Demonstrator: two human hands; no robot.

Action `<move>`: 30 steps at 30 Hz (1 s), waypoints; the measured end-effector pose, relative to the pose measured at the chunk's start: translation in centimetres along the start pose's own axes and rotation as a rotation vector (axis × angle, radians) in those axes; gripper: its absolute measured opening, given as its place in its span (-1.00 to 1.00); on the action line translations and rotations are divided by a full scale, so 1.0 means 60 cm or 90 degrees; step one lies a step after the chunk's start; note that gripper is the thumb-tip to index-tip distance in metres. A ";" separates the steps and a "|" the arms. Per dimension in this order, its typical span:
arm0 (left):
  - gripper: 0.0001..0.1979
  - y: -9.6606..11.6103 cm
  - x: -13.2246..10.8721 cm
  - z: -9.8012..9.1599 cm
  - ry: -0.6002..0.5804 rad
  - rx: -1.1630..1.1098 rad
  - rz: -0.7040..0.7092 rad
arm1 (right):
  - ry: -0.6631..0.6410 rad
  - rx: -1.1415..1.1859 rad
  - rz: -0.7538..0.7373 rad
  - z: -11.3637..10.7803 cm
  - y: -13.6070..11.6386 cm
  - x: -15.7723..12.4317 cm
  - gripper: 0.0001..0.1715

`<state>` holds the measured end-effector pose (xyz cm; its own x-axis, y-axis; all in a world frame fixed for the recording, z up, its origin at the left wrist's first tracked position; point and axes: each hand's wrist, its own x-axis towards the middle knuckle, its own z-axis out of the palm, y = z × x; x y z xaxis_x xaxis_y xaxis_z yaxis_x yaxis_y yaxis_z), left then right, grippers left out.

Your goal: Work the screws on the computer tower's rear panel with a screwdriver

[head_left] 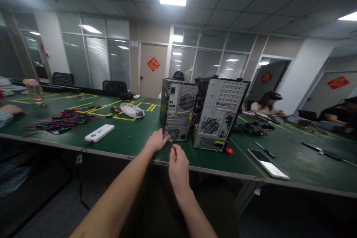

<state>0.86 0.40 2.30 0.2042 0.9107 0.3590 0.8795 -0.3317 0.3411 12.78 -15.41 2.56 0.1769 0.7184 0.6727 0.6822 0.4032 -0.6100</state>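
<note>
A black and grey computer tower stands upright on the green table, its rear panel with fan grilles and ports towards me. My left hand lies against the lower left edge of this tower, thumb by the bottom grille, fingers partly hidden. In my right hand, just below that corner, is a screwdriver with a black and yellow handle. Its thin shaft points up and left to the lower left of the rear panel; whether the tip sits on a screw is too small to tell. A second tower stands close on the right.
A red-handled tool lies by the second tower. Rightward are a phone, a thin rod and black cables. To the left lie a white power bank, a wire bundle and a white oval basket. Other people sit around.
</note>
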 end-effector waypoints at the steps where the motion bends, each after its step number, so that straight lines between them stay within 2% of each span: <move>1: -0.53 0.000 0.000 0.000 0.000 -0.001 0.000 | -0.001 0.001 0.001 0.000 0.000 0.000 -0.59; 19: -0.48 -0.005 0.003 0.007 0.010 -0.001 0.006 | -0.005 0.026 0.013 -0.002 -0.002 0.003 -0.62; 30: -0.51 -0.005 0.003 0.007 0.011 0.009 0.008 | 0.022 0.033 -0.002 -0.001 0.001 -0.005 -0.62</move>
<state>0.81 0.78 1.89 0.2082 0.9022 0.3778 0.8832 -0.3394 0.3238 12.81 -15.67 2.35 0.1993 0.6978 0.6881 0.6458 0.4346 -0.6278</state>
